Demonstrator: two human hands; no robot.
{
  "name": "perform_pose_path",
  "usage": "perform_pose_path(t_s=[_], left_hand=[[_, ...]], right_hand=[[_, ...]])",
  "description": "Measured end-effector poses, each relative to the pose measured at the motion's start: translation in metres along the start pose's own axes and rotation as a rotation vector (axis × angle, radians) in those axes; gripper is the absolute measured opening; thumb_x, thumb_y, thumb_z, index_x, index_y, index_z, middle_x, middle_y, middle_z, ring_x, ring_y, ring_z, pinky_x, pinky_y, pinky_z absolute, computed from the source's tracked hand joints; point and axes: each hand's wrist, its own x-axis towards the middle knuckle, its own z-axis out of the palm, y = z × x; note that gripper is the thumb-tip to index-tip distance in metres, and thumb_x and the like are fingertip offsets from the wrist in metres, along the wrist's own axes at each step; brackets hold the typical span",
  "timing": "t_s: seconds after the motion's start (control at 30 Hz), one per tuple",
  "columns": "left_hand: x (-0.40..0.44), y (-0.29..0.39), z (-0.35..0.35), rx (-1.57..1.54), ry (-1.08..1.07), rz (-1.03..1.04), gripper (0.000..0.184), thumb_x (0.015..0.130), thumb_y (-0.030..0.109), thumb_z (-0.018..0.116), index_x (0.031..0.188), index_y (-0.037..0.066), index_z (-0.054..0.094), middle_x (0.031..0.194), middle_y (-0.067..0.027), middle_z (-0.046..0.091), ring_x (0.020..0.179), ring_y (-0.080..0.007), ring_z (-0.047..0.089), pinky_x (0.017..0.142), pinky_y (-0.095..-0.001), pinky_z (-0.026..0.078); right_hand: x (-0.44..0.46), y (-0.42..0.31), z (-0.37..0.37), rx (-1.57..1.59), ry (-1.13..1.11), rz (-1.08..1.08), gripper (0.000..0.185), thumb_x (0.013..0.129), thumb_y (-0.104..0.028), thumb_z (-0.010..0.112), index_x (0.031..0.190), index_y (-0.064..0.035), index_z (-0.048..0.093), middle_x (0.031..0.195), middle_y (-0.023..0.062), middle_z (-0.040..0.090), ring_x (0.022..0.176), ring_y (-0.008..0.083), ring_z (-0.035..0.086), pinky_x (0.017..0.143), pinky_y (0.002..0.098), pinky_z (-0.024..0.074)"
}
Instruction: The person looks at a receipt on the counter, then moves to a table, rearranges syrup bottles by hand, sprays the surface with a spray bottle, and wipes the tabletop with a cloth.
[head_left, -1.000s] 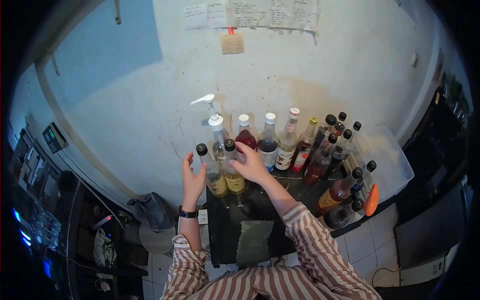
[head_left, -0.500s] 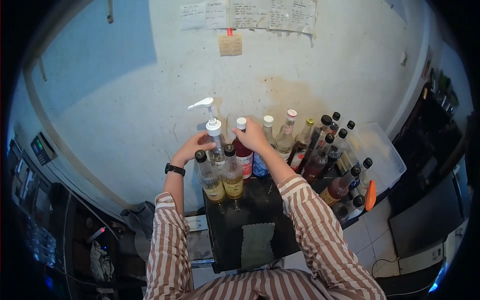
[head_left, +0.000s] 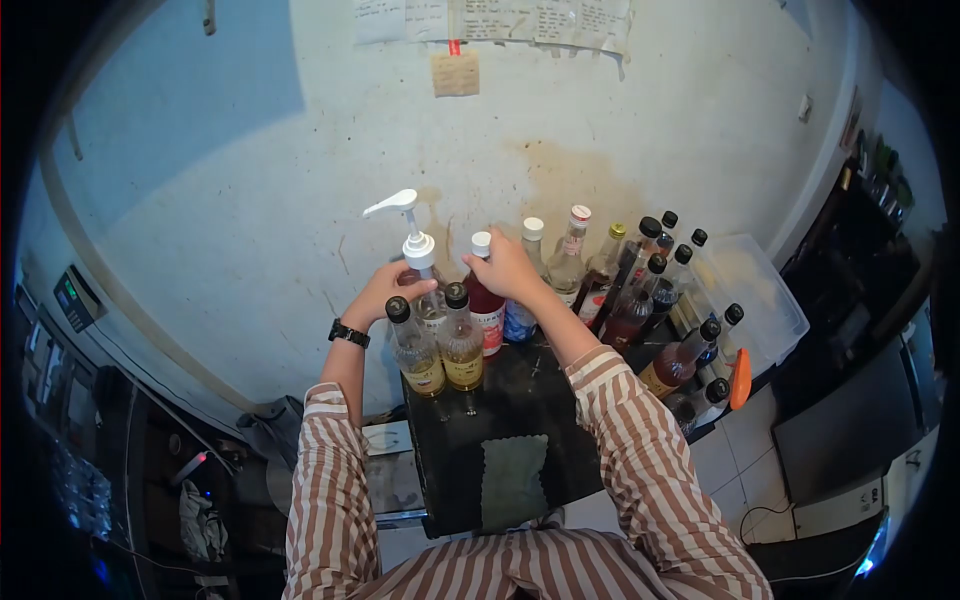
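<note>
Presently, pump bottle (head_left: 419, 251) and red bottle (head_left: 489, 310) are both in grasp, on the wall side of the bench (head_left: 450, 450).
Left hand (head_left: 385, 293) curls round the pump bottle's neck; right hand (head_left: 508, 268) closes round the red bottle, below its cap. Risk (judged): two yellow bottles (head_left: 462, 360) stand just in front, so a forward pull on the pump bottle could topple them.

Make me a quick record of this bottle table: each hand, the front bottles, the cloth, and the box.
Left hand: around the neck of the pump-topped bottle
Right hand: around the neck of the white-capped red bottle
Front bottles: two, black-capped, side by side, yellowish liquid
Cloth: green, near the table's front edge
Box: clear plastic, at the right
</note>
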Motion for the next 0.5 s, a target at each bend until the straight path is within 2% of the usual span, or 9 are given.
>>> perform_pose_path(t_s=[0.33,0.43,0.5], left_hand=[[0.001,-0.002,-0.002,0.015,-0.025,-0.012,0.044,0.086,0.024,0.072,0.12,0.001,0.057,0.112,-0.0061,0.063,0.102,-0.0148,0.059,0.089,-0.0309,0.048],[-0.001,-0.003,0.0,-0.002,-0.023,-0.008,0.047,0.086,0.023,0.072,0.124,0.001,0.054,0.115,-0.0062,0.062,0.105,-0.0154,0.058,0.091,-0.031,0.048],[0.0,-0.008,-0.001,-0.014,-0.021,0.013,0.048,0.086,0.022,0.071,0.125,0.001,0.053,0.116,-0.0061,0.061,0.106,-0.0153,0.058,0.092,-0.0309,0.047]], right_hand=[[0.0,0.004,0.008,0.057,0.067,-0.014,0.038,0.083,-0.029,0.068,0.102,-0.0001,0.051,0.084,0.0234,0.065,0.083,0.0402,0.065,0.07,0.0431,0.0501],[0.003,0.003,0.009,0.054,0.095,-0.053,0.04,0.083,-0.027,0.067,0.102,0.0026,0.049,0.082,0.0258,0.065,0.08,0.0437,0.064,0.069,0.048,0.0507],[0.004,0.002,0.009,0.104,0.059,-0.009,0.04,0.083,-0.027,0.067,0.104,0.0019,0.049,0.082,0.025,0.065,0.08,0.0434,0.064,0.069,0.0478,0.0507]])
